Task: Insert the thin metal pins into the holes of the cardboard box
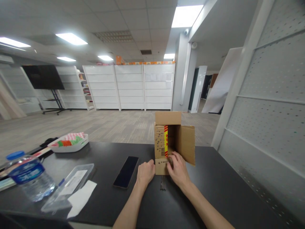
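Observation:
A brown cardboard box [159,138] lies on its side with its open end towards me and its flaps spread. Its lower front flap [160,170] hangs down and carries a row of small dark dots. My left hand [145,171] is closed beside that flap's left edge; whatever it may hold is hidden. With curled fingers, my right hand [178,168] grips the right part of the lower flap, thumb in front and fingers reaching over towards the opening. Just below the flap, several thin dark nails or screws [163,183] lie side by side on the black table [205,197].
Left of my hands is a black phone [126,171]. Farther left are a clear plastic case [82,175], white paper [83,197], a water bottle [30,176] and a white basket [77,147] with colourful packets. A perforated panel [269,127] stands close on the right.

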The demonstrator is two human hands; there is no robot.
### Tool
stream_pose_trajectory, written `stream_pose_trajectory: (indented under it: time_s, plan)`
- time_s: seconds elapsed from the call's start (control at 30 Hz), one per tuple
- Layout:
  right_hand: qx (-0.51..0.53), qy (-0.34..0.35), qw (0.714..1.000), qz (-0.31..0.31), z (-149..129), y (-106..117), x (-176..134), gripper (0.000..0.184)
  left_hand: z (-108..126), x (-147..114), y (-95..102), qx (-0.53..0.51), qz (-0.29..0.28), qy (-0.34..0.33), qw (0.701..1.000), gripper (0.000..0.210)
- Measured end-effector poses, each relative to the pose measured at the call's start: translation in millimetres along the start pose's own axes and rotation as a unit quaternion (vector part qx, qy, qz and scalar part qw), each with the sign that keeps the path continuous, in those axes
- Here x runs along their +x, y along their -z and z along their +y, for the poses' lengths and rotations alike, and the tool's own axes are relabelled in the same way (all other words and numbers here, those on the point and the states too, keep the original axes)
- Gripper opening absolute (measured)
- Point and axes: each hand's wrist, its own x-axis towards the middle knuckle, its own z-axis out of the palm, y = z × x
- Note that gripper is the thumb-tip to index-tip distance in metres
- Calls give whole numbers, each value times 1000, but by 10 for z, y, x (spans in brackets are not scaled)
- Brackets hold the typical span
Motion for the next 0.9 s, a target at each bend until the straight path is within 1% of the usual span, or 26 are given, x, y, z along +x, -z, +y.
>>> stream_pose_trajectory:
  time_s: [0.13, 0.27, 0.4, 0.57, 0.9]
  plan:
    - [0, 2, 1000, 20, 14, -85, -16, 16, -8, 4, -7, 3, 2, -3, 1000, 28]
    - [5, 2, 1000, 19, 21, -129, -58, 11, -6, 2, -1, 3, 5, 0, 1000, 26]
    - [2, -3, 1000, 20, 27, -140, -68, 11, 8, -5, 19, -2, 2, 4, 1000, 26]
    - [-5, 7, 1000, 20, 22, -146, -62, 11, 24, -20, 51, -7, -10, 16, 1000, 26]
    - [-12, 1, 1000, 17, 20, -162, -65, 11, 23, -20, 43, -6, -4, 12, 1000, 28]
